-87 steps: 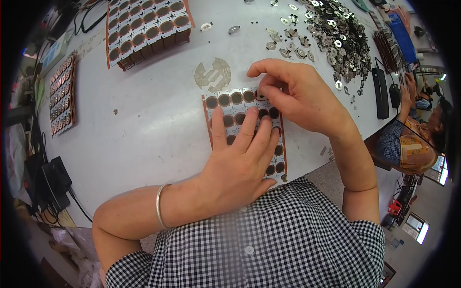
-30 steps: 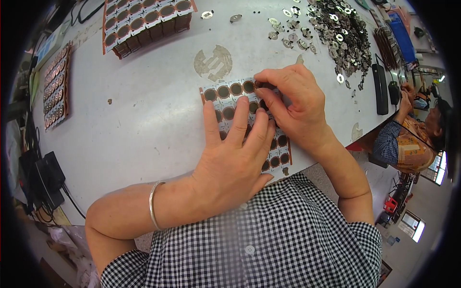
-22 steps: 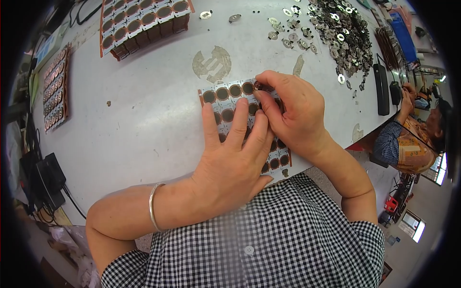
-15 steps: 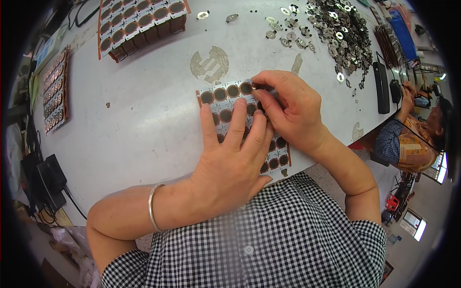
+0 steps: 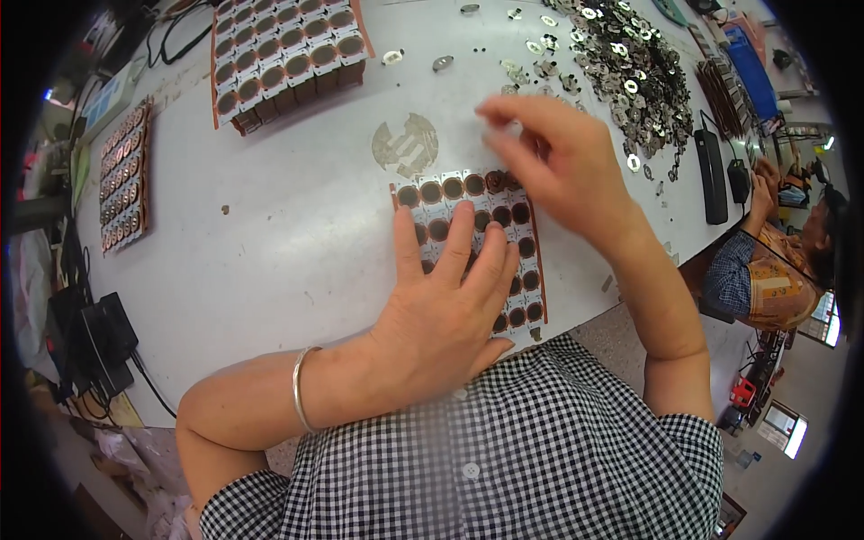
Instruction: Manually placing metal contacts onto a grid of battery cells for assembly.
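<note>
A panel of small circuit boards [image 5: 454,189] lies on the table in front of me. It has rows of dark round pads ringed in copper and brown strips along its sides. My left hand [image 5: 436,310] rests on it, fingers spread, covering the middle. Above the panel's far right corner hovers my right hand [image 5: 571,166], slightly blurred. Its thumb and forefinger are apart, and I see nothing between them. In the far row, one round spot [image 5: 495,183] near the right looks different from the dark pads; what sits there is too small to tell.
Far right is a heap of small metal clips [image 5: 643,81], with several strewn beside it. A panel stack [image 5: 301,90] stands at the back left; another panel [image 5: 126,180] lies far left. A black bar-shaped object [image 5: 711,175] lies right. Another person [image 5: 765,270] sits beyond.
My right hand has lifted off the panel's far edge, its thumb and forefinger parting. My left hand stays spread on the panel. The whole view has shifted slightly.
</note>
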Action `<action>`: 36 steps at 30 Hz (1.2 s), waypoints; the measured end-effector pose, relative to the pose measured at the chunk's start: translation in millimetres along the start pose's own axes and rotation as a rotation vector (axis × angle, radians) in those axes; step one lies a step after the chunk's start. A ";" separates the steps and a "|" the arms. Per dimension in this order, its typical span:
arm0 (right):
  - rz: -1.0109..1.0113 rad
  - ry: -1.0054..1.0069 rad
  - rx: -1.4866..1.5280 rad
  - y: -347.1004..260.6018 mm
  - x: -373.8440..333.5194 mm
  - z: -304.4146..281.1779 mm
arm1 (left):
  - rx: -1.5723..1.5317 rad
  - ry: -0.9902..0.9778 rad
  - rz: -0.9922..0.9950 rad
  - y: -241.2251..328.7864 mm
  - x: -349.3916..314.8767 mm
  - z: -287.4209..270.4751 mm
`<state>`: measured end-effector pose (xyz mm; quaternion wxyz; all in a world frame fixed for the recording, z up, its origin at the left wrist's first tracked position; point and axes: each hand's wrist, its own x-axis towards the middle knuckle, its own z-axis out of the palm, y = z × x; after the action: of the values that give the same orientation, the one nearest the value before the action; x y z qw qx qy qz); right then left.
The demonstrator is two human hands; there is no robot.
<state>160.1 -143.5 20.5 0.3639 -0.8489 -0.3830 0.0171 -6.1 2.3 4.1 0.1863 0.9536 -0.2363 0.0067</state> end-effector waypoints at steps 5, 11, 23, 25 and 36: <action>-0.162 0.088 -0.221 26.3 54.1 26.6 | 0.004 0.019 0.033 -5.7 3.5 -3.2; -0.032 -0.004 -0.293 38.8 84.9 25.9 | -0.013 0.017 0.039 -6.4 5.0 -4.1; -0.099 -0.031 -0.160 36.5 70.2 19.8 | -0.037 0.018 0.038 -6.3 5.0 -2.2; -0.198 -0.036 -0.163 30.7 68.3 17.9 | -0.059 0.014 0.043 -6.8 5.4 -1.9; 0.197 -0.362 0.192 -9.5 3.0 -5.1 | -0.040 0.082 -0.010 0.0 4.2 -1.5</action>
<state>157.7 -140.4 31.0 0.3649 -0.8268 -0.3539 0.2410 -2.3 0.9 5.9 0.2149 0.9498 -0.2239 0.0403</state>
